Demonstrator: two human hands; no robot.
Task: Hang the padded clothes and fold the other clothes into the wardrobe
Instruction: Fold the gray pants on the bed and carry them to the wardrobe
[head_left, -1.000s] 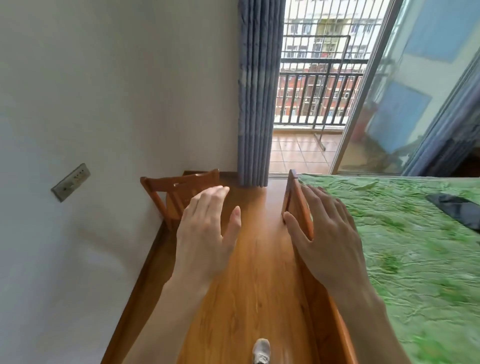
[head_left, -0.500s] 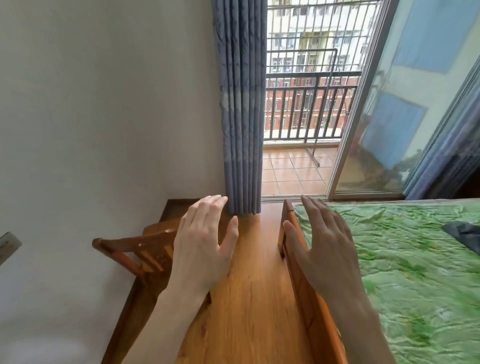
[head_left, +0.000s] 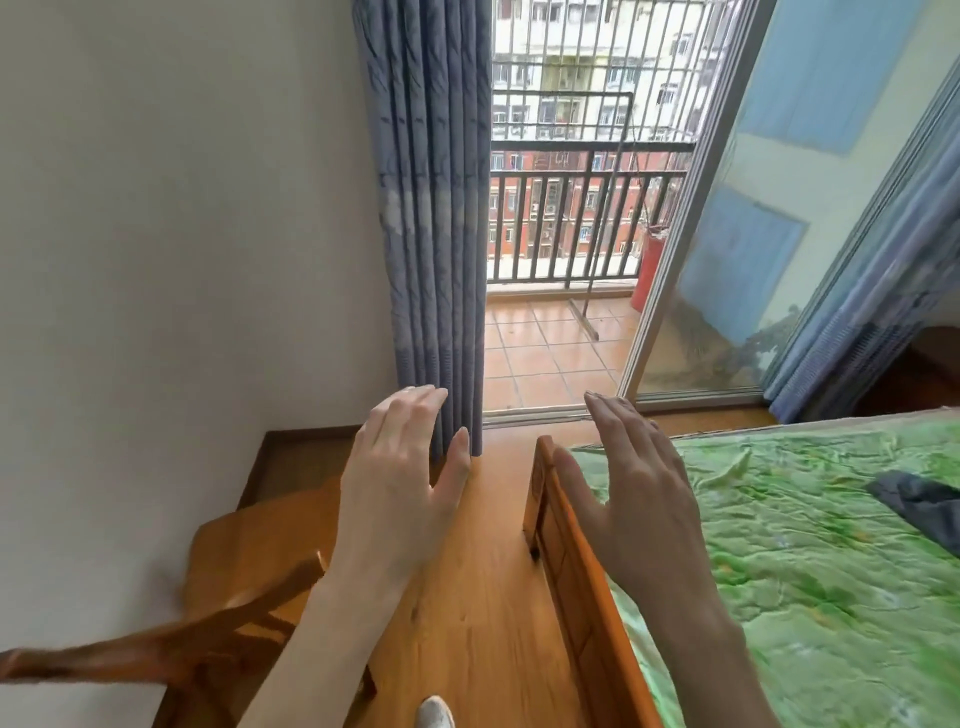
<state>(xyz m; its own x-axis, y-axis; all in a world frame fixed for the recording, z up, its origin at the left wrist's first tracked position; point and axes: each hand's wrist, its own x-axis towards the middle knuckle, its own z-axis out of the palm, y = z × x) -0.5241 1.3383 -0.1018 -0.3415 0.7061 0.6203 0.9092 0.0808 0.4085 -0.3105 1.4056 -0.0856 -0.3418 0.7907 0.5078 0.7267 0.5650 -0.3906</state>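
My left hand (head_left: 402, 483) is held out in front of me over the wooden floor, fingers straight and empty. My right hand (head_left: 636, 488) is stretched out above the bed's wooden side rail (head_left: 566, 561), fingers spread, holding nothing. A dark blue garment (head_left: 919, 499) lies on the green bedspread (head_left: 810, 545) at the right edge, well away from both hands. No wardrobe is in view.
A wooden chair (head_left: 228, 613) stands at the lower left against the white wall. A blue curtain (head_left: 431, 218) hangs ahead beside an open sliding glass door (head_left: 670, 244) onto a tiled balcony with railings. A narrow strip of wooden floor runs between chair and bed.
The view has moved forward and tilted up toward the balcony door. The chair has slid down to the lower left of the frame. Both hands stay open and outstretched.
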